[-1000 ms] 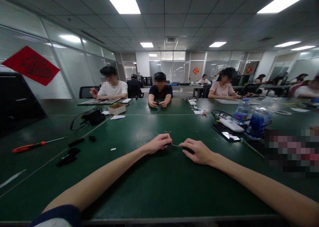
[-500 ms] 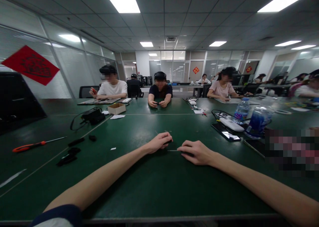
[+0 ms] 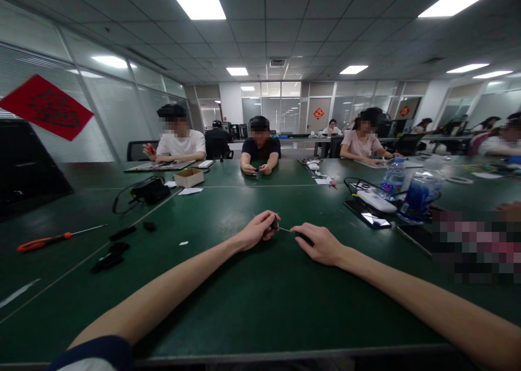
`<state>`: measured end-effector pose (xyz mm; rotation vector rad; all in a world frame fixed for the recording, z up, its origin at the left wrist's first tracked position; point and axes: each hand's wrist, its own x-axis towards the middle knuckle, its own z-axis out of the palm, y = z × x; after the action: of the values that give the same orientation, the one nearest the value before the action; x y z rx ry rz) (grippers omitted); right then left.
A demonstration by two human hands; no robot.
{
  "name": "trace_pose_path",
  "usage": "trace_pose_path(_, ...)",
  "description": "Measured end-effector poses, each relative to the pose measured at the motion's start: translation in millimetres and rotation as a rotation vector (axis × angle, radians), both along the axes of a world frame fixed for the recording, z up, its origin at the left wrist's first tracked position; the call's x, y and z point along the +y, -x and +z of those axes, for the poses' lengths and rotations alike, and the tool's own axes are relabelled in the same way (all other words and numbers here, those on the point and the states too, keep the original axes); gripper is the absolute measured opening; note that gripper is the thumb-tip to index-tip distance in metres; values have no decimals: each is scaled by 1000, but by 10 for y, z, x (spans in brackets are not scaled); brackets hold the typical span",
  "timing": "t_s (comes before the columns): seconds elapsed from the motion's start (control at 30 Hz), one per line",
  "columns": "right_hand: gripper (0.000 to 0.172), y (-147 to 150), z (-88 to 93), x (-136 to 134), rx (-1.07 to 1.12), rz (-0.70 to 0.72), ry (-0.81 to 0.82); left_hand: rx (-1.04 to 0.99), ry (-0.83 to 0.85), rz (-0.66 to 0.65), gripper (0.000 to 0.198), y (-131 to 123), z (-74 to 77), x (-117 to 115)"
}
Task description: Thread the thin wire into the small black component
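Note:
Above the green table (image 3: 252,316), my right hand (image 3: 321,244) is wrapped round the black handle of a small screwdriver (image 3: 303,237). Its thin metal shaft points left and its tip reaches the small black part (image 3: 275,224) in my left hand (image 3: 258,231). My left fingers are closed round that part and cover most of it, so its kind cannot be made out. Whether the tip touches it or sits in it is too small to tell.
An orange-handled screwdriver (image 3: 44,243), several black pieces (image 3: 109,259) and a paper scrap (image 3: 183,243) lie left. A cardboard box (image 3: 189,178) stands farther back. Right are a phone (image 3: 366,213), a white device (image 3: 376,201) and bottles (image 3: 421,194). Across the table a person (image 3: 260,148) sits.
The screwdriver's tip has come up to the black part in my left hand. Both hands have risen slightly, and the black part has tilted more into sight.

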<state>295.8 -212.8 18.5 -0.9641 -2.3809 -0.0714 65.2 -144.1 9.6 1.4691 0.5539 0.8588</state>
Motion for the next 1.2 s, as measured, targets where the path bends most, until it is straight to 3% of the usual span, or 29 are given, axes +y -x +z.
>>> trace_pose_path(0.37, 27, 0, -52, 34, -13, -52, -1, -1, -42, 55, 39, 19, -10, 14)
trace_pose_path(1.03, 29, 10, -76, 12, 7, -144, 7, -24, 47, -45, 34, 64, -78, 139)
trace_pose_path(1.2, 29, -34, -107, 124, 117, -203, -7, 151, -50, -156, 31, 54, -48, 86)
